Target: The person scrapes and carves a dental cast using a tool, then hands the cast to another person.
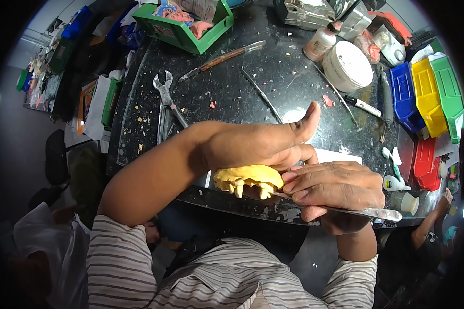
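A yellow dental cast (246, 176) with a few teeth pointing down is held near the table's front edge. My left hand (263, 143) grips it from behind and above, its thumb stretched out to the upper right; the fingertips are partly hidden. In my right hand (337, 184) is a slim metal carving tool (381, 212), its wide handle end jutting out to the right. The tool's thin end reaches the right side of the cast by the teeth, and whether it touches cannot be made out. Both hands are close together.
Behind my hands, the black table (211, 98) bears an adjustable wrench (164, 88), a wooden-handled knife (221, 61), a thin metal rod (261, 93) and a marker (363, 106). A white tub (347, 66) stands back right, a green bin (201, 42) back left. Coloured bins (428, 95) line the right.
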Available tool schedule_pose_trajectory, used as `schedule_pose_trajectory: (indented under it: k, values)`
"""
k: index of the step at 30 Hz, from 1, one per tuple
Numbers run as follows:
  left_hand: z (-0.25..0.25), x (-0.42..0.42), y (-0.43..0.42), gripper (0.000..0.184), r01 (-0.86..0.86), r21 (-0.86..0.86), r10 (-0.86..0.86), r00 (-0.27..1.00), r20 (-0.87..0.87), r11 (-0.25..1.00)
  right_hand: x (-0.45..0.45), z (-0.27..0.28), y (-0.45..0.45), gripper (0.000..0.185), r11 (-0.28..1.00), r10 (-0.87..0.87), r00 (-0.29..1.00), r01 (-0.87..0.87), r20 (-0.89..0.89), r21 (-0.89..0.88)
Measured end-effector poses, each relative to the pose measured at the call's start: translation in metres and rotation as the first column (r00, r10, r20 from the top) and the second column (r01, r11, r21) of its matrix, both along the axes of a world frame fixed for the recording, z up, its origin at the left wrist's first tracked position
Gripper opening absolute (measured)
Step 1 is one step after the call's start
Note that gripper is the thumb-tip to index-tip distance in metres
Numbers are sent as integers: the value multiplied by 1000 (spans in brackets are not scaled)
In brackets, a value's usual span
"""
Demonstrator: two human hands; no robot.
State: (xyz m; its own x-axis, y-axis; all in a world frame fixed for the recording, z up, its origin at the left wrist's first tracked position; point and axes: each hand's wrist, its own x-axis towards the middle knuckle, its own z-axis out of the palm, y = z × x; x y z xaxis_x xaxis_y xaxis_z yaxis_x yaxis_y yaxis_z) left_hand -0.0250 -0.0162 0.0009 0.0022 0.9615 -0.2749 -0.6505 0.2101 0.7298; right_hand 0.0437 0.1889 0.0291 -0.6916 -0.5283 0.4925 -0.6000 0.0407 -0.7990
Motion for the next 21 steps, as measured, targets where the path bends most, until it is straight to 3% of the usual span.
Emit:
schedule_pose_trajectory:
  k: [3, 6, 9, 12, 15, 21]
  values:
    - [-2, -1, -1, 112, 22, 57, -13, 990, -143, 998, -1, -1, 2, 21, 999, 2, 999, -1, -35, 35]
    - [-6, 0, 2, 112, -23, 115, 27, 999, -33, 993, 0, -1, 4, 23, 999, -25, 1000, 25, 7, 45]
    - [-2, 0, 0, 110, -19, 70, 21, 999, -33, 997, 1, -2, 3, 23, 997, -37, 999, 37, -7, 67]
    - [-2, 3, 2, 109, -115, 45, 108, 985, 133, 992, 2, -1, 2, 24, 999, -32, 999, 33, -22, 25]
    - [-5, -1, -1, 109, -61, 96, 54, 996, 68, 994, 2, 0, 0, 24, 998, -38, 997, 42, -71, 53]
    - [-1, -1, -3, 109, -78, 60, 67, 982, 175, 995, 3, -1, -2, 23, 998, -43, 997, 45, -59, 34]
